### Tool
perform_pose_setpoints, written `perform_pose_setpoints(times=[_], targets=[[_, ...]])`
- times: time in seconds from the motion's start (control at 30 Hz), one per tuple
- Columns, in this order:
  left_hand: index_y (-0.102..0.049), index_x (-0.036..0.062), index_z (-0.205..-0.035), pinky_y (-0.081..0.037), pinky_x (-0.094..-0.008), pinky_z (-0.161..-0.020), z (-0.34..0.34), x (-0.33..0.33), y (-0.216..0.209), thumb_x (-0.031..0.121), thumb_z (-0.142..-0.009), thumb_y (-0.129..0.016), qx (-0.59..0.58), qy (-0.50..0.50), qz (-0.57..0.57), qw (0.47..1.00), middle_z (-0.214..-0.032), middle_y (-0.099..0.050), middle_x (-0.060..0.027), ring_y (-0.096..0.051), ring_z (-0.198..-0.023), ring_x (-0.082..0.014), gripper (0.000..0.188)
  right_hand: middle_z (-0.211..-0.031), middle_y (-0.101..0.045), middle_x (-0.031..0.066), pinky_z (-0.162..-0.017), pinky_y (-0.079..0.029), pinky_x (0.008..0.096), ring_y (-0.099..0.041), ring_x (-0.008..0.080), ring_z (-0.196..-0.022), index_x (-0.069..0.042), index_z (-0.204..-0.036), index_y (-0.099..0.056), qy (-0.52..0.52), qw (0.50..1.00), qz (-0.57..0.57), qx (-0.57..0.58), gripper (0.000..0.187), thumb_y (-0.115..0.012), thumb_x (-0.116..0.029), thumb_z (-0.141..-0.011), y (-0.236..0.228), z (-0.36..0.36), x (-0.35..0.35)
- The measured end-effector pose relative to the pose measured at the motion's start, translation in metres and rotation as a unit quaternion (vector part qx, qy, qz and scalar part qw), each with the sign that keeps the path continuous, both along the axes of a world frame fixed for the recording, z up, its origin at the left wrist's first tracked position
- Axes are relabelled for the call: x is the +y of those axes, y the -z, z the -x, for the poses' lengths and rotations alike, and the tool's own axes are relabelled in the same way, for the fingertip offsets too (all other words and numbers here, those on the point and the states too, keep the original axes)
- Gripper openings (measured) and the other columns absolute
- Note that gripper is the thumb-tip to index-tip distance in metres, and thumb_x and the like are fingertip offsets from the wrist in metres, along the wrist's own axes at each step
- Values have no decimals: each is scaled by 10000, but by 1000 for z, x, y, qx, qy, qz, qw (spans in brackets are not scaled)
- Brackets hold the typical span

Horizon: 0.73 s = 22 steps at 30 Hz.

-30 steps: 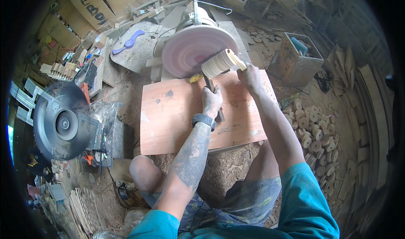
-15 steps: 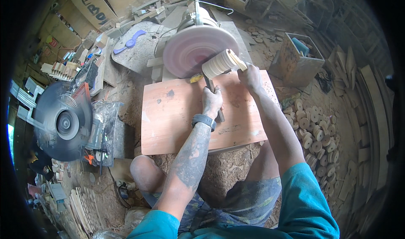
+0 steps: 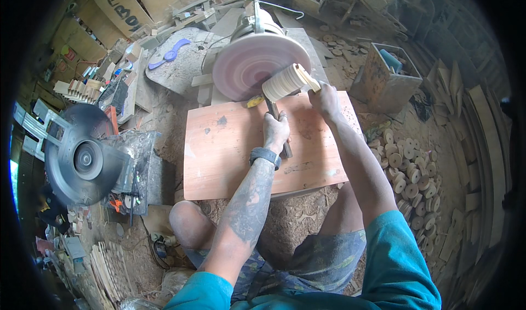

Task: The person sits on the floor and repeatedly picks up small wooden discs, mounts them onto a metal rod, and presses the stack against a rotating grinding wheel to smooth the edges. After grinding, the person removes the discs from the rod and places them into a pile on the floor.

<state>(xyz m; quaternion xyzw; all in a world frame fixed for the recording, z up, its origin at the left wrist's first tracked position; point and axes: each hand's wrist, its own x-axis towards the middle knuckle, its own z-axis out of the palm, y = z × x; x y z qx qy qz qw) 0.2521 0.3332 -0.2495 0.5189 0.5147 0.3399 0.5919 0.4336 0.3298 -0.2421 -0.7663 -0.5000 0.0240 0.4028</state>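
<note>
A pinkish sanding disc [image 3: 241, 63] stands upright beyond the board, its face smeared by spinning. Against its right part lies a cylinder of stacked pale wooden discs [image 3: 284, 84]. My right hand [image 3: 327, 103] is closed round the wooden handle-like piece [image 3: 311, 81] at the cylinder's right end. My left hand [image 3: 275, 130] grips a dark bar [image 3: 272, 108], whose far end meets the cylinder's lower left end. Both hands are above a pinkish plywood board [image 3: 219, 167]. Something yellow [image 3: 255, 101] sits beside the bar's tip, too small to name.
A fan [image 3: 85, 159] spins at the left. Many small wooden discs [image 3: 408, 165] are heaped on the floor at the right, near a dusty box [image 3: 378, 88]. A purple two-lobed piece [image 3: 170, 54] lies on a dusty surface at the far left. Wood strips lean at the right.
The fan's blades have turned. My hands, the bar and the wooden cylinder stay almost in place against the disc.
</note>
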Motion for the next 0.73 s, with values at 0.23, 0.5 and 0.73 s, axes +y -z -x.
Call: perform_pose_setpoints(times=[0.23, 0.5, 0.73], targets=[[-397, -20, -1072, -411, -311, -332, 0, 1, -1, 171, -991, -542, -1, -6, -4, 1000, -621, -498, -55, -483, -407, -142, 253, -832, -672, 261, -749, -527, 506, -659, 438, -818, 5, -894, -667, 9, 1000, 1, -5, 203, -622, -183, -835, 3, 1, 1], [-402, -33, -1069, -399, -304, -319, -1, -2, -5, 182, -993, -544, 10, -5, -2, 1000, -627, -498, -52, -486, -404, -140, 268, -849, -672, 263, -760, -526, 506, -658, 440, -833, 8, -910, -664, 0, 1000, -1, -10, 209, -618, -181, -832, 7, -3, 0], [-432, -54, -1050, -435, -332, -339, -5, 5, 12, 257, -984, -571, -6, -6, -23, 1000, -621, -565, -102, -538, -370, -198, 347, -872, -681, 255, -770, -533, 499, -663, 436, -851, -16, -950, -682, -6, 1000, 9, -1, 215, -627, -185, -829, 5, -6, -4]])
